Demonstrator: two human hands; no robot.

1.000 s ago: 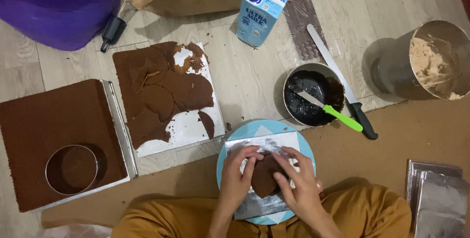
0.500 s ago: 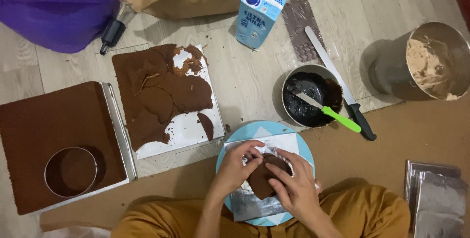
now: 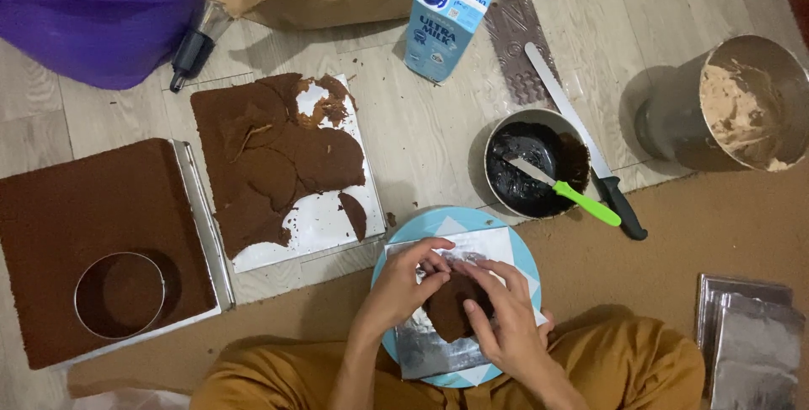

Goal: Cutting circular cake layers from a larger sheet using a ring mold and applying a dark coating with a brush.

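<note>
Both hands, left hand (image 3: 404, 288) and right hand (image 3: 497, 317), had slid closer together; they pressed the brown cake piece (image 3: 451, 309) onto the foil (image 3: 421, 351).

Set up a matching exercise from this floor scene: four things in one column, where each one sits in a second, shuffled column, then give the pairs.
Things:
1. round metal cutter ring
2. green-handled spatula
3. blue milk carton
4. brown cake round

Places:
A. upright on the wooden floor, near the top
B. on the foil-covered board, under both hands
C. pressed into the brown sheet cake at the left
D. resting in the bowl of dark chocolate

Pairs: 1-C, 2-D, 3-A, 4-B. The left hand and right hand both touch the cake round.
</note>
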